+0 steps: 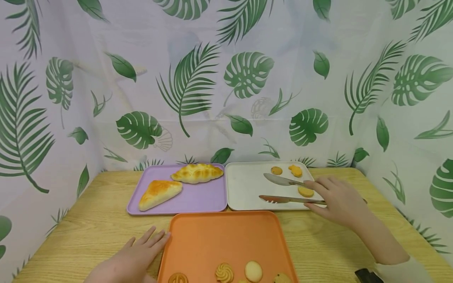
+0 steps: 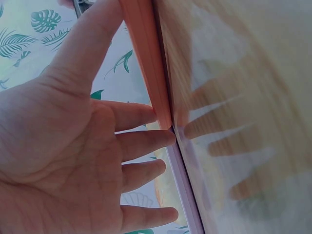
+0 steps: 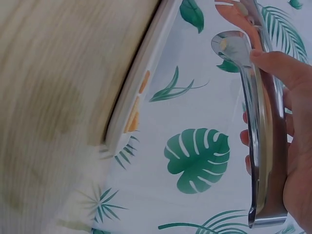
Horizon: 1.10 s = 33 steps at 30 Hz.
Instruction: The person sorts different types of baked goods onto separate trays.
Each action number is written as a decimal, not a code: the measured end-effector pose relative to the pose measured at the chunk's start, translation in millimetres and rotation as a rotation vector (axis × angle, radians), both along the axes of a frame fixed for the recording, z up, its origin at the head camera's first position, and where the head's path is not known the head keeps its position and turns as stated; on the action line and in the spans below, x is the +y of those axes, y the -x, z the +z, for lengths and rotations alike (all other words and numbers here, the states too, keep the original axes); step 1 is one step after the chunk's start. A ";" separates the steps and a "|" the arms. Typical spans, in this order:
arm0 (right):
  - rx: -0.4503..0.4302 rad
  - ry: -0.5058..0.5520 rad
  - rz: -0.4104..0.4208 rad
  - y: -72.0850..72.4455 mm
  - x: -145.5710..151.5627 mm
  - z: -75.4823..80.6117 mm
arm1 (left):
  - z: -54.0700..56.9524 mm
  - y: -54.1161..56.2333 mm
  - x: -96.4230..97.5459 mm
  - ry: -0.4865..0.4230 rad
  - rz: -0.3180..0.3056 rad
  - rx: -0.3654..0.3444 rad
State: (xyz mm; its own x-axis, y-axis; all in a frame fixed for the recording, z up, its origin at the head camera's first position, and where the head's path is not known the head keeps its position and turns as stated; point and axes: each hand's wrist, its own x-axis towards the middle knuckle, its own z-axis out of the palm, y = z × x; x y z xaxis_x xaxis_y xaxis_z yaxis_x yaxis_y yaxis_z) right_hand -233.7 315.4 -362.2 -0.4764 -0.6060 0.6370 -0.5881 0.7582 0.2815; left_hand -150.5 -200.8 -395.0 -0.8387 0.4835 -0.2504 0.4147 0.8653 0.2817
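My right hand (image 1: 336,200) grips a pair of metal tongs (image 1: 283,199) over the white tray (image 1: 244,192), the two arms of the tongs spread apart with nothing between their tips. In the right wrist view the tongs (image 3: 263,146) run along the palm, thumb on one arm. Near them on the white tray lie a round cookie (image 1: 276,170), a yellow shaped cookie (image 1: 295,170) and another cookie (image 1: 305,192) partly under the tongs. My left hand (image 1: 132,255) rests with straight fingers at the left edge of the orange tray (image 1: 226,232); its fingertips touch the rim.
A purple tray (image 1: 205,200) at the back left bears a triangular bread (image 1: 161,193) and a braided loaf (image 1: 197,173). Several cookies, among them a swirl cookie (image 1: 224,272) and a plain round one (image 1: 253,271), lie at the orange tray's near end. A leaf-patterned cloth stands around the table.
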 end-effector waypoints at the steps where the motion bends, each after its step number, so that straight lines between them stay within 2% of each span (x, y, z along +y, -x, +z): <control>1: -0.001 0.000 0.011 -3.4 -0.1 1.0 | 0.0 0.1 0.2 -0.001 -0.003 -0.001; 10: -0.107 0.022 0.120 -37.2 -6.6 7.2 | -3.5 -0.1 0.5 -0.008 -0.016 0.007; 16: -0.188 0.011 0.208 -53.3 -17.5 8.8 | -4.8 -0.3 0.0 -0.012 -0.026 0.015; 22: -0.254 -0.004 0.278 -61.4 -26.9 7.4 | -4.5 -0.1 0.5 -0.014 -0.017 0.007; 33: -0.405 -0.041 0.380 -66.2 -40.8 -0.5 | -1.5 -0.4 -2.5 -0.031 -0.001 -0.012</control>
